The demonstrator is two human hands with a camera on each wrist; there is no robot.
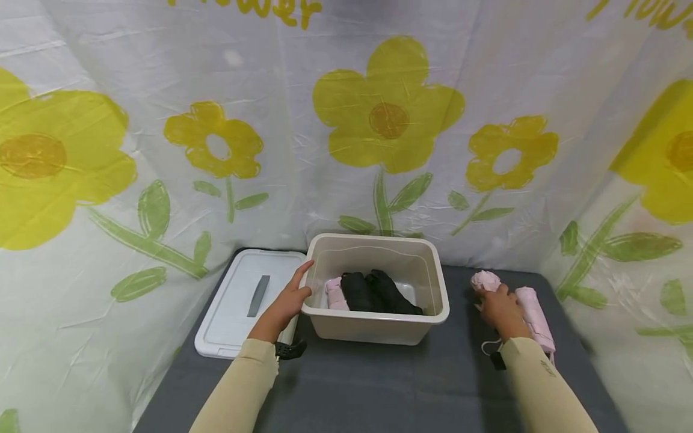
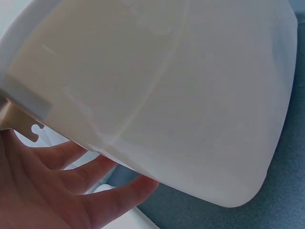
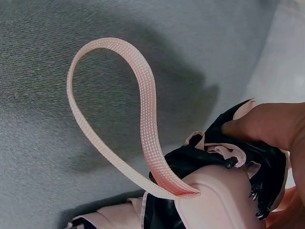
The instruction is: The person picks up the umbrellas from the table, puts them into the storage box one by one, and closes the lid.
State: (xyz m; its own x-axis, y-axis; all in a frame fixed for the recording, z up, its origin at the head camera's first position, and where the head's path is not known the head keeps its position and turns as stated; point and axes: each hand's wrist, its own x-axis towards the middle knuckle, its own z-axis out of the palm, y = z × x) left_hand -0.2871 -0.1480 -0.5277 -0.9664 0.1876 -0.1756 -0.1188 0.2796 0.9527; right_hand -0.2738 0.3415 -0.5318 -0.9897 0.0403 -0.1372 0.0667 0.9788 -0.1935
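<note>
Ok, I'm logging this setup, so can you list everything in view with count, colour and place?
bin: one, beige, centre of table
lid: one, white with grey handle, left of bin
black umbrellas: two, folded, inside bin
pink umbrella in bin: one, at the left end
pink umbrellas on table: two, right of bin
table: one, grey
backdrop: white with yellow flowers
left hand: open, against bin's left wall
right hand: gripping a pink umbrella
</note>
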